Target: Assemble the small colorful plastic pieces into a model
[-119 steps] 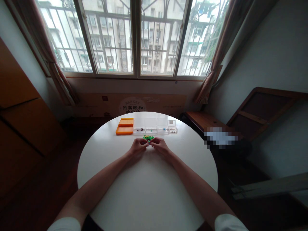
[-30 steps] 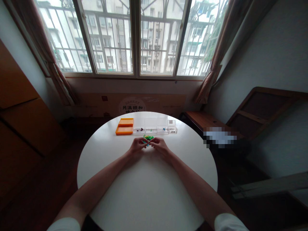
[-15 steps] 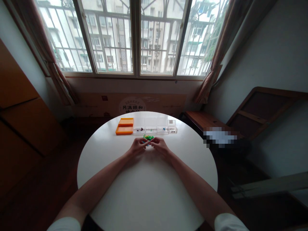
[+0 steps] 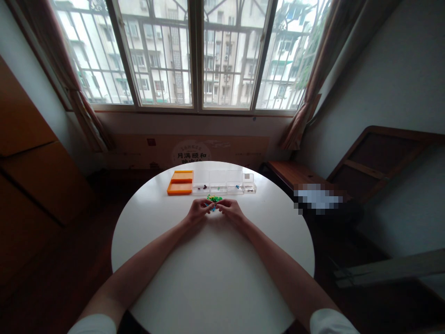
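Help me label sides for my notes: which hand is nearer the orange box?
Left. The left hand is on the near side of the orange box, slightly right; the right hand is farther right.

Backlit by pale daylight through the window [image 4: 197, 69], washed out outdoors, murky along the floor [image 4: 86, 250], glossy on the white table [image 4: 215, 269], stretched toward the edges, pixelated in one patch [image 4: 318, 199] at right.
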A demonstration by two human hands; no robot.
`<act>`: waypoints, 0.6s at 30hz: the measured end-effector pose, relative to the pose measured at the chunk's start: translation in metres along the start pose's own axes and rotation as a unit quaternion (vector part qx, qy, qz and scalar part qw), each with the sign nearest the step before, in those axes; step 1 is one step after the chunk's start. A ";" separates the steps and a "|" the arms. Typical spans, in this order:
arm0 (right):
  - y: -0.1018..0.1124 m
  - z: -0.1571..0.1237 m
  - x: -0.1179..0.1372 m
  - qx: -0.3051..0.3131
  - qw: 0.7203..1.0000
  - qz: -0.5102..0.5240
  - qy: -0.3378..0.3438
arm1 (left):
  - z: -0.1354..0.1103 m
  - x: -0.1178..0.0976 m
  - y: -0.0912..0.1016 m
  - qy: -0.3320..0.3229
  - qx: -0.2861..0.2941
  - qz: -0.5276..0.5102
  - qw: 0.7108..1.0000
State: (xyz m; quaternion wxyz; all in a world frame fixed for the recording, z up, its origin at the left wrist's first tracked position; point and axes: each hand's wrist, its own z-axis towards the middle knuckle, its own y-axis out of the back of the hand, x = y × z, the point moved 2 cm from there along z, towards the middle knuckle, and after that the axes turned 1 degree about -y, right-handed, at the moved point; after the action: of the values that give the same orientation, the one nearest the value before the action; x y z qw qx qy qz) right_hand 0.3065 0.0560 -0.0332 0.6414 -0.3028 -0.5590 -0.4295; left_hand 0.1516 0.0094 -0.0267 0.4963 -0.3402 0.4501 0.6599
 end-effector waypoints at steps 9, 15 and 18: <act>0.000 0.000 -0.001 -0.005 1.000 -0.006 -0.007 | 0.000 0.003 0.000 -0.008 0.009 -0.009 1.000; 0.000 -0.001 0.001 -0.004 1.000 -0.009 -0.001 | 0.000 0.002 0.000 -0.002 0.001 0.008 1.000; 0.000 -0.001 0.001 -0.002 1.000 -0.012 0.001 | -0.001 -0.001 0.000 0.003 -0.001 0.011 1.000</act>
State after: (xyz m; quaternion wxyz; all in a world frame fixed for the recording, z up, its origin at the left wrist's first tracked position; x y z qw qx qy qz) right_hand 0.3068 0.0547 -0.0325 0.6362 -0.2970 -0.5612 -0.4382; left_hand 0.1517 0.0083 -0.0260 0.4875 -0.3380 0.4542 0.6647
